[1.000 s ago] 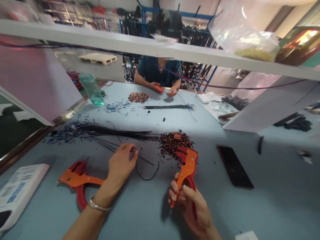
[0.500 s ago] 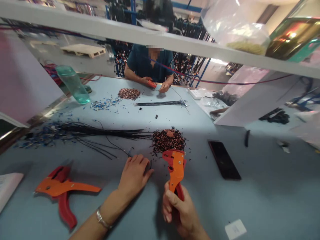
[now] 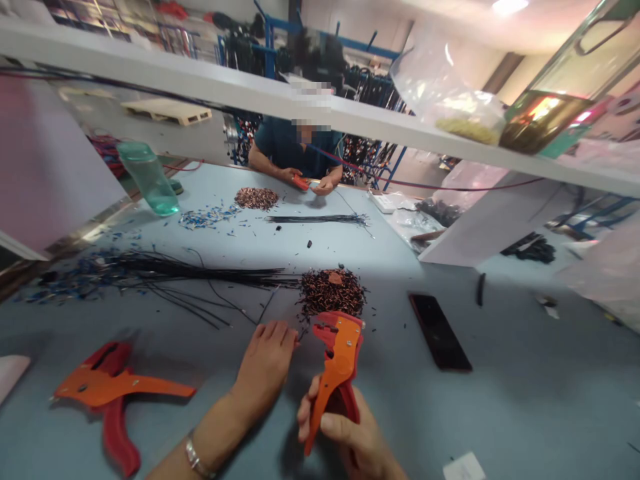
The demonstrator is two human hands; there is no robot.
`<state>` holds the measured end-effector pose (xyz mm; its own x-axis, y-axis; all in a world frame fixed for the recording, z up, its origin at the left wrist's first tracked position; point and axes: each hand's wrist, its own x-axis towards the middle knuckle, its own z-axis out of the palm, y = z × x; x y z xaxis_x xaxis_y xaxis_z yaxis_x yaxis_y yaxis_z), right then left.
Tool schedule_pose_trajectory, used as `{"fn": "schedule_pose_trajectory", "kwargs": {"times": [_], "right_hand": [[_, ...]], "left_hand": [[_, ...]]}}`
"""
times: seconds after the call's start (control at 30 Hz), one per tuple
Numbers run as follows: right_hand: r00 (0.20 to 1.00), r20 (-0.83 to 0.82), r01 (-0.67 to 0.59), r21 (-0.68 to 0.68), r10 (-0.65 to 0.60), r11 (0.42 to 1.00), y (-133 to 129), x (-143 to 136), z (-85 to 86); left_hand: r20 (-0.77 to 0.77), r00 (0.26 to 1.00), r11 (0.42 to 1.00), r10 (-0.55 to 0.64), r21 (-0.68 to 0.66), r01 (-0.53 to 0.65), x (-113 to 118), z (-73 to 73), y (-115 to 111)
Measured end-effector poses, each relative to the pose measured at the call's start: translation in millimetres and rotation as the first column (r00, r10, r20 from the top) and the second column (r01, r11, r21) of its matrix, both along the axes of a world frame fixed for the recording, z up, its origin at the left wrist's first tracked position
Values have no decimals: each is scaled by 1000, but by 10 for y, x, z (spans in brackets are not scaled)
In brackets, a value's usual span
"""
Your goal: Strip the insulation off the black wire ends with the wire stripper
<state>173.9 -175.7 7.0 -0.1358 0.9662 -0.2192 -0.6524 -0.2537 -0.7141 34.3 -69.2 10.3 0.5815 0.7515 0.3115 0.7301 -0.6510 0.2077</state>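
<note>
Gripping orange-and-red plier-shaped wire stripper [image 3: 345, 347], right hand [image 3: 353, 433] wrapped round handles, tool beside heap of black-and-copper clippings [image 3: 333, 297], well in from left edge of blue-grey table [image 3: 400, 413]. Left hand [image 3: 267, 360]: fingers together, thin dark wire [image 3: 269, 305] beside fingertips, pinch hidden, cannot tell. Second orange-and-red stripper [image 3: 95, 387] nearer left edge.

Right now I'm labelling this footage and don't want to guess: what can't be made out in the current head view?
Head view:
- Under the left hand: hidden by the back of that hand, so any grip is unclear.
- Lower red handle of the held tool: partly covered by the right hand.
- White object: cut off by the left edge.
- Clippings pile: pieces too small to count.
</note>
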Motion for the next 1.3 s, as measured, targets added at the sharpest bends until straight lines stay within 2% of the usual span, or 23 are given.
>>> {"fn": "schedule_pose_trajectory", "kwargs": {"times": [0.03, 0.1, 0.17, 0.23, 0.3, 0.37, 0.43, 0.6, 0.77, 0.87, 0.97, 1.03, 1.3], "right_hand": [[1000, -4, -9, 14, 9, 1000, -1, 1, -24], [999, -11, -30, 48, 30, 998, -2, 6, -77], [999, -11, -46, 76, 46, 996, -4, 15, -128], [998, -2, -62, 80, 62, 995, -10, 26, -162], [996, 20, -94, 73, 92, 993, -20, 36, -164], [990, 62, -126, 46, 123, 991, -35, 44, -135], [986, 98, -139, 9, 137, 990, -48, 48, -100], [986, 81, -147, 23, 144, 989, -37, 42, -148], [991, 36, -128, 74, 125, 989, -17, 38, -250], [991, 42, -131, 80, 128, 988, -30, 47, -263], [986, 40, -166, 65, 164, 984, -45, 58, -266], [983, 40, -182, 54, 180, 982, -51, 62, -265], [979, 65, -195, 62, 191, 979, -42, 65, -232]], "left_hand": [[109, 994, 999, -26, 30, 23, -37, -3, 11], [349, 935, 998, -54, 29, 47, -105, 10, 27], [532, 847, 991, 12, -117, 60, -147, 45, 29], [618, 770, 925, 158, -366, 104, -155, 94, 22], [654, 695, 811, 299, -558, 176, -143, 147, 15], [685, 623, 744, 377, -625, 237, -128, 196, 17], [701, 586, 725, 406, -637, 260, -125, 233, 26], [663, 615, 684, 426, -682, 261, -157, 280, 31], [672, 605, 684, 427, -677, 270, -185, 301, 21], [683, 550, 663, 480, -694, 283, -186, 297, 19], [688, 475, 611, 548, -718, 334, -178, 284, 21], [689, 460, 587, 560, -722, 366, -172, 274, 21], [683, 556, 582, 474, -717, 384, -181, 294, -3]]}}
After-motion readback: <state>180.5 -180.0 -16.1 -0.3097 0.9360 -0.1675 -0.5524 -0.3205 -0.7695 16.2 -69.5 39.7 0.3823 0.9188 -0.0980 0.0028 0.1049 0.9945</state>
